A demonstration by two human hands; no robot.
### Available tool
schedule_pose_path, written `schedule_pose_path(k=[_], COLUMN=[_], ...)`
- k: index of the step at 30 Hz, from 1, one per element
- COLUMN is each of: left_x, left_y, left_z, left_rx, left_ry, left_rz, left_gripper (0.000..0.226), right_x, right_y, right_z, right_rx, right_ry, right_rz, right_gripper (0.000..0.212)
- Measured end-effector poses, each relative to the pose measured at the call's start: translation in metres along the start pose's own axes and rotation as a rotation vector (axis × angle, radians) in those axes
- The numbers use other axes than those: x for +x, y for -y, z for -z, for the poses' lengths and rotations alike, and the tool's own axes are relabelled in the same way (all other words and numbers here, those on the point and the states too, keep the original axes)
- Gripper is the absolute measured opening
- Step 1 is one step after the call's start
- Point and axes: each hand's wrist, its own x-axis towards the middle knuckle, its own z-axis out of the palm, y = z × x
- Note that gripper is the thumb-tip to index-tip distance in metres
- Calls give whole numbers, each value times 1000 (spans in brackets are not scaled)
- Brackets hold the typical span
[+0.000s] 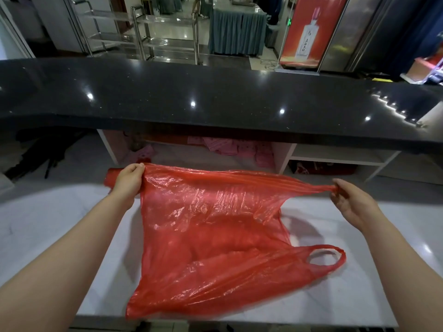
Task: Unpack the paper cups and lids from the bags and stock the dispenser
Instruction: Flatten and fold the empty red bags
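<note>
Hands (pixel 128 180) (pixel 348 200) stretch red bag (pixel 211 226) — seemingly unprinted — above white counter (pixel 347 295).

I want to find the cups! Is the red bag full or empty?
It looks empty. The red bag hangs flat and limp, stretched between the left hand and right hand, with no bulge showing through the thin plastic.

A thin, translucent red plastic bag (pixel 211 226) is stretched out sideways above the white desk (pixel 335 303), flat and crinkled. One handle is pulled taut to the right; the other handle loop (pixel 335 262) hangs loose toward the desk.
</note>
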Motion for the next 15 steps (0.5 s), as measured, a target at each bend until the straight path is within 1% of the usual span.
schedule_pose_path(k=[1, 2, 3, 4, 6, 10, 15], left_x=[0, 1, 1, 2, 5, 7, 7], left_y=[-1, -1, -2, -2, -2, 0, 0], left_z=[0, 0, 1, 1, 2, 2, -1], left_rx=[5, 7, 11, 18, 29, 40, 70], left_ry=[-2, -5, -7, -9, -10, 14, 42], left_rz=[-1, 0, 2, 4, 8, -8, -25], left_gripper=[24, 24, 24, 23, 22, 23, 26], right_x=[-2, -3, -4, -7, -10, -3, 9], right_y=[1, 1, 1, 0, -3, -6, -6], right_z=[3, 5, 8, 9, 12, 14, 21], right_rx=[61, 63, 9, -75, -229, -399, -534], right_ry=[40, 75, 106, 134, 143, -11, -185], right_rz=[-29, -43, -35, -11, 60, 189, 287], right_gripper=[15, 22, 27, 27, 22, 16, 19])
